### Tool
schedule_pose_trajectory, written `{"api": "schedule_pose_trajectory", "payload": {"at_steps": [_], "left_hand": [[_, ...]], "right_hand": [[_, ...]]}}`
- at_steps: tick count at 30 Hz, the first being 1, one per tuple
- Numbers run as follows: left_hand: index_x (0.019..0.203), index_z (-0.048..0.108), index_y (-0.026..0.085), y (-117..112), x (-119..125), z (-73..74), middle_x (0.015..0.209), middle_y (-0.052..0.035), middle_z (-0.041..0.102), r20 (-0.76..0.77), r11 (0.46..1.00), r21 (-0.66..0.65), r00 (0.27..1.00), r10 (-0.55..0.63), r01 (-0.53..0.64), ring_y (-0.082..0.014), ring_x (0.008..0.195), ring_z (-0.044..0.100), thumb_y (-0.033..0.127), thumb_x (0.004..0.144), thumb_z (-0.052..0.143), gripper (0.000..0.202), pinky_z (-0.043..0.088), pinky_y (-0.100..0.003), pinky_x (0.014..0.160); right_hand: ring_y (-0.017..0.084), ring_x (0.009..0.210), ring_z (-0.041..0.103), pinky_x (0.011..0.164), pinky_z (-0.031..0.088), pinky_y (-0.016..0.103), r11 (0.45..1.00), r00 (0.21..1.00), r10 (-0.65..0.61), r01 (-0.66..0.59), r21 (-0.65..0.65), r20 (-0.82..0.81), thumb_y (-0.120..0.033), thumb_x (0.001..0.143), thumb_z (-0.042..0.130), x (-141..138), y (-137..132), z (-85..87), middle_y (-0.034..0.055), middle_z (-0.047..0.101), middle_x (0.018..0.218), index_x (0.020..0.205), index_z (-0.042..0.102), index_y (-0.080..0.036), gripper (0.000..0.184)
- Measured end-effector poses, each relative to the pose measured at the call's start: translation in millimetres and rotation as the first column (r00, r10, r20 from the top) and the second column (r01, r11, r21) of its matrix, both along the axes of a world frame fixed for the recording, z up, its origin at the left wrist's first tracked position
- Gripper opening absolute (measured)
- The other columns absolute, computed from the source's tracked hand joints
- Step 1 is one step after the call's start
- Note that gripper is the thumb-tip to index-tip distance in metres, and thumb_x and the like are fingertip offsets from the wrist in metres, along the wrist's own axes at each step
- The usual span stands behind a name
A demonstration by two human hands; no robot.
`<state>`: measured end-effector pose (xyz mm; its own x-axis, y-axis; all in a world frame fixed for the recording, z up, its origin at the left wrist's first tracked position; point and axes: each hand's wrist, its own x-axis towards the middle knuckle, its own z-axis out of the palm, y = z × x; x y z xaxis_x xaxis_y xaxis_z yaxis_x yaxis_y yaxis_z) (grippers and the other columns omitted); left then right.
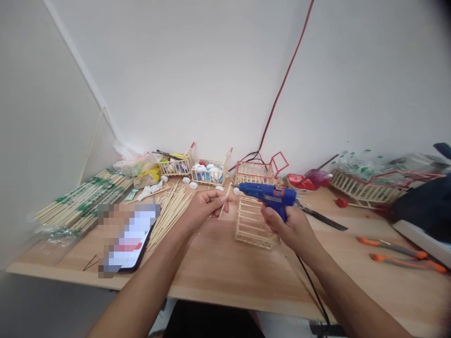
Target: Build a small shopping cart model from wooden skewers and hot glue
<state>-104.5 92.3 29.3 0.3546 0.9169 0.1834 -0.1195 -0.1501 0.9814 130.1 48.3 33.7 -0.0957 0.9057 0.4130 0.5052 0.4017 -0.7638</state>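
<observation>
My right hand (289, 226) is wrapped round the handle of a blue glue gun (268, 194), whose nozzle points left. My left hand (206, 206) pinches a thin bamboo stick (225, 200), held upright with its top end close to the nozzle tip. Just behind and between the hands stands a small cage-like frame of bamboo sticks (251, 221) on the wooden table (225, 272). The gun's black cord (312, 291) runs down past my right forearm.
Loose bamboo sticks (171, 211) and a phone (132, 239) lie at the left, with packed stick bundles (81, 199) beyond. Small stick baskets with bottle caps (207, 171) and a red-trimmed frame (259, 170) stand at the back. Orange-handled pliers (398, 251) and a knife (322, 217) lie at the right.
</observation>
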Motion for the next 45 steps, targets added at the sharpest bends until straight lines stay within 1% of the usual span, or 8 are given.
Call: {"api": "schedule_pose_trajectory", "payload": {"at_steps": [6,12,17,21,29,34,39,45], "left_hand": [[0.085,0.068,0.013,0.1,-0.4,0.6,0.068,-0.0019,0.061,0.002,1.0,0.004,1.0,-0.016,0.016,-0.0061,0.051,0.039,0.047,0.08,0.067,0.035,0.027,-0.02,0.048],[0.085,0.069,0.013,0.6,-0.7,-0.6,0.068,-0.001,0.061,0.021,1.0,-0.001,1.0,-0.023,0.023,-0.0055,0.051,0.04,0.045,0.081,0.067,0.032,0.027,-0.02,0.048],[0.087,0.069,0.012,-0.6,-1.2,0.2,0.069,-0.0016,0.061,0.017,1.0,0.004,0.999,-0.029,0.029,-0.0052,0.052,0.04,0.043,0.083,0.066,0.031,0.026,-0.019,0.048],[0.085,0.068,0.012,-0.2,-1.7,-0.2,0.068,-0.0019,0.061,0.017,0.999,-0.001,0.999,-0.035,0.035,-0.0053,0.052,0.039,0.044,0.082,0.066,0.032,0.026,-0.02,0.048],[0.084,0.067,0.011,0.4,-1.6,0.0,0.068,-0.0017,0.06,0.041,0.999,0.001,0.998,-0.044,0.044,-0.0049,0.051,0.038,0.045,0.082,0.067,0.034,0.026,-0.019,0.048],[0.085,0.067,0.01,0.5,-1.6,0.3,0.067,-0.0014,0.06,0.048,0.999,-0.007,0.998,-0.041,0.041,-0.0046,0.051,0.037,0.044,0.082,0.067,0.034,0.026,-0.019,0.049],[0.088,0.068,0.011,1.6,-2.6,-1.2,0.068,-0.0014,0.061,0.047,0.999,-0.008,0.998,-0.042,0.043,-0.0045,0.051,0.038,0.044,0.082,0.066,0.034,0.026,-0.019,0.049],[0.085,0.068,0.011,0.5,-2.6,-0.2,0.068,-0.0018,0.061,0.048,0.998,-0.02,0.997,-0.056,0.057,-0.0046,0.051,0.039,0.044,0.081,0.068,0.034,0.026,-0.019,0.048]], "right_hand": [[0.018,0.049,0.053,0.042,0.037,0.027,1.0,0.999,0.016,-0.017,0.001,0.044,-0.053,0.089,0.051,-0.2,0.2,0.4,0.0003,0.051,0.05,0.084,0.063,-0.021,0.035],[0.02,0.053,0.056,0.045,0.04,0.028,1.0,0.999,-0.001,0.002,-0.004,0.035,-0.053,0.088,0.051,-0.2,1.1,0.1,0.0012,0.053,0.052,0.086,0.064,-0.02,0.035],[0.021,0.054,0.057,0.045,0.04,0.029,1.0,0.998,0.001,0.0,-0.01,0.06,-0.052,0.09,0.049,0.4,0.9,0.3,0.0012,0.052,0.051,0.086,0.063,-0.021,0.034],[0.021,0.055,0.058,0.046,0.04,0.029,1.0,0.998,-0.017,0.017,0.0,0.064,-0.051,0.089,0.05,0.2,0.3,0.8,0.002,0.054,0.053,0.085,0.063,-0.021,0.033],[0.018,0.051,0.055,0.045,0.039,0.027,0.999,0.992,-0.036,0.033,0.023,0.123,-0.051,0.09,0.047,-1.3,-0.6,3.9,0.001,0.053,0.05,0.081,0.062,-0.019,0.037],[0.018,0.05,0.055,0.046,0.039,0.027,0.999,0.987,-0.034,0.029,0.034,0.156,-0.051,0.091,0.045,-1.4,-0.8,5.2,0.0016,0.054,0.051,0.08,0.063,-0.019,0.039],[0.018,0.051,0.054,0.047,0.039,0.027,0.998,0.986,-0.039,0.029,0.059,0.164,-0.051,0.091,0.045,-1.4,-0.7,5.5,0.0018,0.054,0.051,0.08,0.063,-0.019,0.039],[0.017,0.049,0.052,0.046,0.038,0.027,0.997,0.986,-0.043,0.033,0.068,0.161,-0.052,0.091,0.044,-0.8,-0.8,4.6,0.0008,0.052,0.049,0.079,0.063,-0.019,0.04]]}}
